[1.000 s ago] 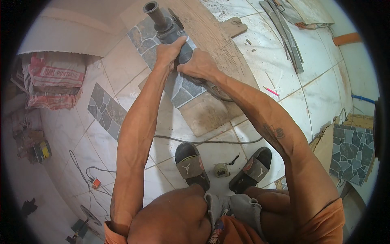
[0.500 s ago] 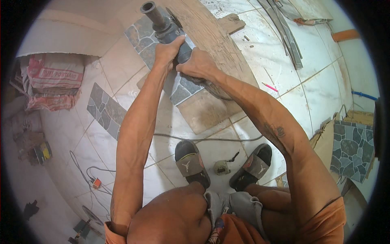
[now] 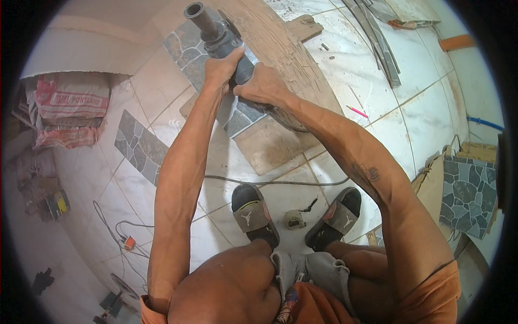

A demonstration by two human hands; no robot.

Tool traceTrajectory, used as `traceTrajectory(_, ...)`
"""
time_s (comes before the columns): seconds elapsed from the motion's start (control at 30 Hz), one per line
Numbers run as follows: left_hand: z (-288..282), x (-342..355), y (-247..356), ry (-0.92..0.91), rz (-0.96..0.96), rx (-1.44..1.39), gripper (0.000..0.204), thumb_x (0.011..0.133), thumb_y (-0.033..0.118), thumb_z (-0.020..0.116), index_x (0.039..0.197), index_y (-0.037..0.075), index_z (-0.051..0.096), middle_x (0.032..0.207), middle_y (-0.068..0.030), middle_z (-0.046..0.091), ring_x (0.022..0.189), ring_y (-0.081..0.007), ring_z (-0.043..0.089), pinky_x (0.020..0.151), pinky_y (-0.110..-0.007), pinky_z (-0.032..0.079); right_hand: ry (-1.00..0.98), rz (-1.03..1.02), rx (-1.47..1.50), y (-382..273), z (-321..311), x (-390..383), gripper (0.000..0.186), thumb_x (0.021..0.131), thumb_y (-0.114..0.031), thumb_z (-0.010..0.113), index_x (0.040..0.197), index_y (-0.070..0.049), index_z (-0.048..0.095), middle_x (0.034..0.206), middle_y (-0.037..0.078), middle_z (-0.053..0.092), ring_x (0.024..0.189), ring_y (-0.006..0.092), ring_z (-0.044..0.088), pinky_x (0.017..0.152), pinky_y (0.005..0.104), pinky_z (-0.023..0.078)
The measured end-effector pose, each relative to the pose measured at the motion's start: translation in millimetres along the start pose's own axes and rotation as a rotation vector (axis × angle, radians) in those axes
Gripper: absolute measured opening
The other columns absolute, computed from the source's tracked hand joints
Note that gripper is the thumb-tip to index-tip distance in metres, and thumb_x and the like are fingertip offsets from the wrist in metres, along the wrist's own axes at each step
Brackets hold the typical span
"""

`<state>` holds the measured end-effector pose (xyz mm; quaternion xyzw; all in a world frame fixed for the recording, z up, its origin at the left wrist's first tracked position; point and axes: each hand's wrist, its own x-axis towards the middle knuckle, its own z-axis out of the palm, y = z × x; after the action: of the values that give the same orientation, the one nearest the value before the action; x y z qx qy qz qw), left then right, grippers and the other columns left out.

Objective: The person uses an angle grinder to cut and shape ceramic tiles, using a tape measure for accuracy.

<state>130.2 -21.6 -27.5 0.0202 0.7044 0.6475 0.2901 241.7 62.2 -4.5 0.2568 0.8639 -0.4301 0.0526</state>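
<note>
Both hands grip a dark angle-grinder-like power tool (image 3: 218, 45) with an upright tube (image 3: 199, 17). My left hand (image 3: 221, 73) is closed round its body, thumb on top. Just right of it, my right hand (image 3: 260, 85) is closed on the body nearer me. The tool rests over a grey stone-pattern tile (image 3: 187, 56), which lies on a worn wooden board (image 3: 283, 143). The part of the tool touching the tile is mostly hidden by the tool and my hands.
A cut tile strip (image 3: 137, 146), cable (image 3: 270, 182), tape measure (image 3: 294, 220), pink pencil (image 3: 356, 112) and sandalled feet are on the floor. Left: bags (image 3: 70, 97), orange socket (image 3: 128, 243). Right: patterned tiles (image 3: 467, 194) on cardboard, long strips (image 3: 377, 54), blue pipe (image 3: 483, 123).
The tool, tile and board sit slightly higher in the picture, as does the surrounding floor, so the view has shifted a little. My two hands keep the same grip on the tool.
</note>
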Motion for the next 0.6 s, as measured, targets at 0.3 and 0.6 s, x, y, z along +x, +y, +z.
traceTrajectory(0.3,1,-3,-5,-0.004,-0.037,-0.016,0.047,0.081,0.018,0.077,0.112,-0.012,0.059,0.105,-0.0146,0.064,0.087,-0.0226,0.065,0.075,-0.035,0.053,0.001,-0.002,-0.007,5,3,-3,0.064,0.061,-0.037,0.073,0.094,0.017,0.064,0.094,0.034,0.066,0.091,0.0423,0.068,0.08,0.0429,0.055)
traceTrajectory(0.6,4,-11,-2,0.014,-0.006,0.034,0.047,0.081,0.021,0.078,0.109,-0.013,0.061,0.102,-0.0137,0.065,0.085,-0.0217,0.064,0.073,-0.034,0.052,0.011,0.006,-0.024,7,2,-8,0.061,0.061,-0.037,0.073,0.092,0.016,0.065,0.094,0.033,0.066,0.09,0.0421,0.068,0.079,0.0434,0.055)
